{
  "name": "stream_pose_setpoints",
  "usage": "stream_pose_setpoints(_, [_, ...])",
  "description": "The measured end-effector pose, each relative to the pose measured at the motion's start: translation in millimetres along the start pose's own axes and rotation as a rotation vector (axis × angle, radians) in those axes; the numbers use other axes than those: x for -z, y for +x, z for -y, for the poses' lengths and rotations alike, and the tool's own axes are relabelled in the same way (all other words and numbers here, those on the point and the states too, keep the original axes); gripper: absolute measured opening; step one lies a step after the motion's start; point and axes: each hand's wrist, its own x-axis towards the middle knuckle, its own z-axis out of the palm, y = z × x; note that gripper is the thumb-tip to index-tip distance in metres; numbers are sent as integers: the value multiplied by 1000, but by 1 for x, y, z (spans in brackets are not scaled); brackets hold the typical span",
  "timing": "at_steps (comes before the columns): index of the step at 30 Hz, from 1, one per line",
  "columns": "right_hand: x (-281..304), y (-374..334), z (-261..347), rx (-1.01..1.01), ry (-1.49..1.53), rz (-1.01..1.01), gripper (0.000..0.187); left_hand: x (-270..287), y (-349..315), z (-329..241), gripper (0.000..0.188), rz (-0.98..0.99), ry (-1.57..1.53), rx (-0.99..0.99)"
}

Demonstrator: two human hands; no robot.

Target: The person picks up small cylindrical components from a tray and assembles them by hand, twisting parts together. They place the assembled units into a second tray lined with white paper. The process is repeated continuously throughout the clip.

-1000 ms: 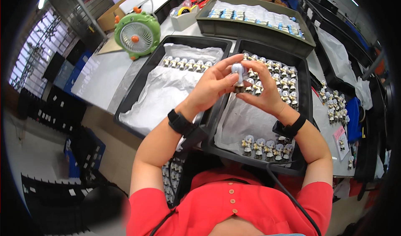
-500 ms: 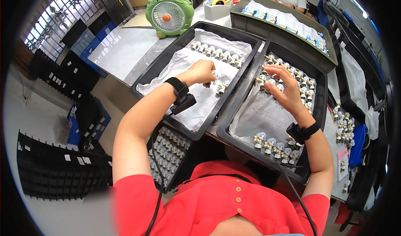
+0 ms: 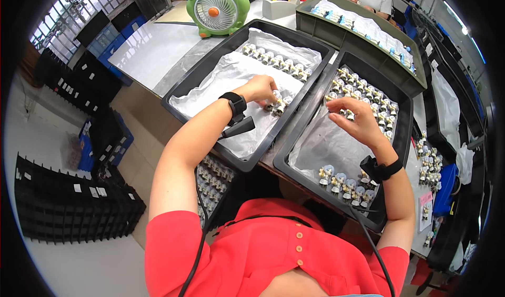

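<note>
A small pale figurine [image 3: 277, 106] stands at the right edge of the left tray [image 3: 181, 94], on white wrapping paper [image 3: 221, 81], at the near end of a short cluster of the same little pieces. The left hand [image 3: 260, 89] is right on it, fingers curled down around the cluster; whether they are actually pinched on one piece I cannot tell, as the knuckles hide the tips. The figurine sits just to the near right of that hand, upright, and the cluster's row runs away toward the far right. The right hand [image 3: 355, 121] hovers over the right tray [image 3: 401, 139], fingers spread loosely and thumb raised, gripping nothing that I can see, close beside a block of figurines [image 3: 368, 99] at the far end. The two hands are apart, with the tray walls between them; the left is plainly the nearer to the figurine. More figurines [image 3: 344, 181] line the near end of the right tray. Beyond stand a green desk fan [image 3: 218, 7] and a grey crate [image 3: 315, 26].
</note>
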Motion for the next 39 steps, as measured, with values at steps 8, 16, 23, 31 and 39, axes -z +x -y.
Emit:
stream_pose_setpoints(8, [-8, -12, 13, -182, 16, 642, 33, 14, 4, 8, 44, -7, 182, -105])
stream_pose_setpoints(16, [-42, -33, -2, -152, -159, 1042, 41, 12, -53, -103, 37, 42, -274, -401])
stream_pose_setpoints(23, [10, -6, 14, -175, 22, 497, 36, -50, -68, -125, 32, 170, -661, -578])
stream_pose_setpoints(31, [19, -4, 11, -127, 316, -159, 32, -58, -67, -120, 41, 240, -979, -470])
stream_pose_setpoints(39, [16, -2, 12, 60, 283, -299, 44, -60, -71, -125, 40, 275, -1250, -569])
